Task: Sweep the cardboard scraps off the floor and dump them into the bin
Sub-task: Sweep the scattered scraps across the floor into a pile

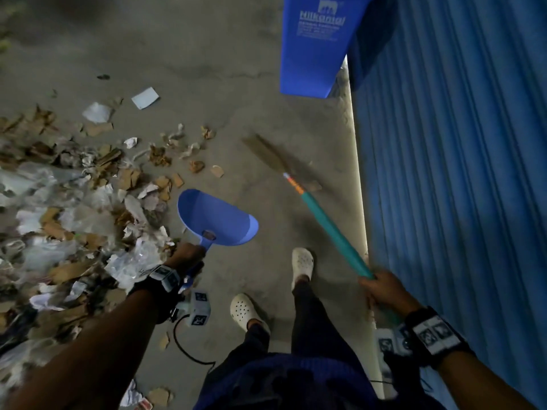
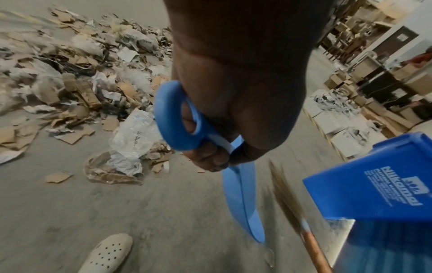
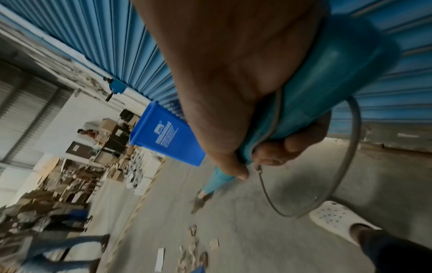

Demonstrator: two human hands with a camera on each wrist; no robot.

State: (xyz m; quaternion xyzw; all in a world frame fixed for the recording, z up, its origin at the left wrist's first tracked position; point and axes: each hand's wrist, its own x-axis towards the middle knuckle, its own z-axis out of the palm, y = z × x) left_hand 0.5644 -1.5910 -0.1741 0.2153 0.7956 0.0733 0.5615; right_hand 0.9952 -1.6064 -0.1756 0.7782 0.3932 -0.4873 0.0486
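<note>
A blue shutter (image 1: pixel 458 187) runs down the person's right, and a blue bin (image 1: pixel 313 48) stands on the concrete floor (image 1: pixel 207 69) against it. To the left spreads a wide heap of cardboard scraps (image 1: pixel 68 184) mixed with paper and plastic. The right hand (image 1: pixel 381 287) is wrapped around the teal handle of a broom (image 1: pixel 331 229), its blurred bristles probably brushing the floor. The left hand (image 1: pixel 188 253) grips the handle of a blue dustpan (image 1: pixel 216 217) beside the heap.
</note>
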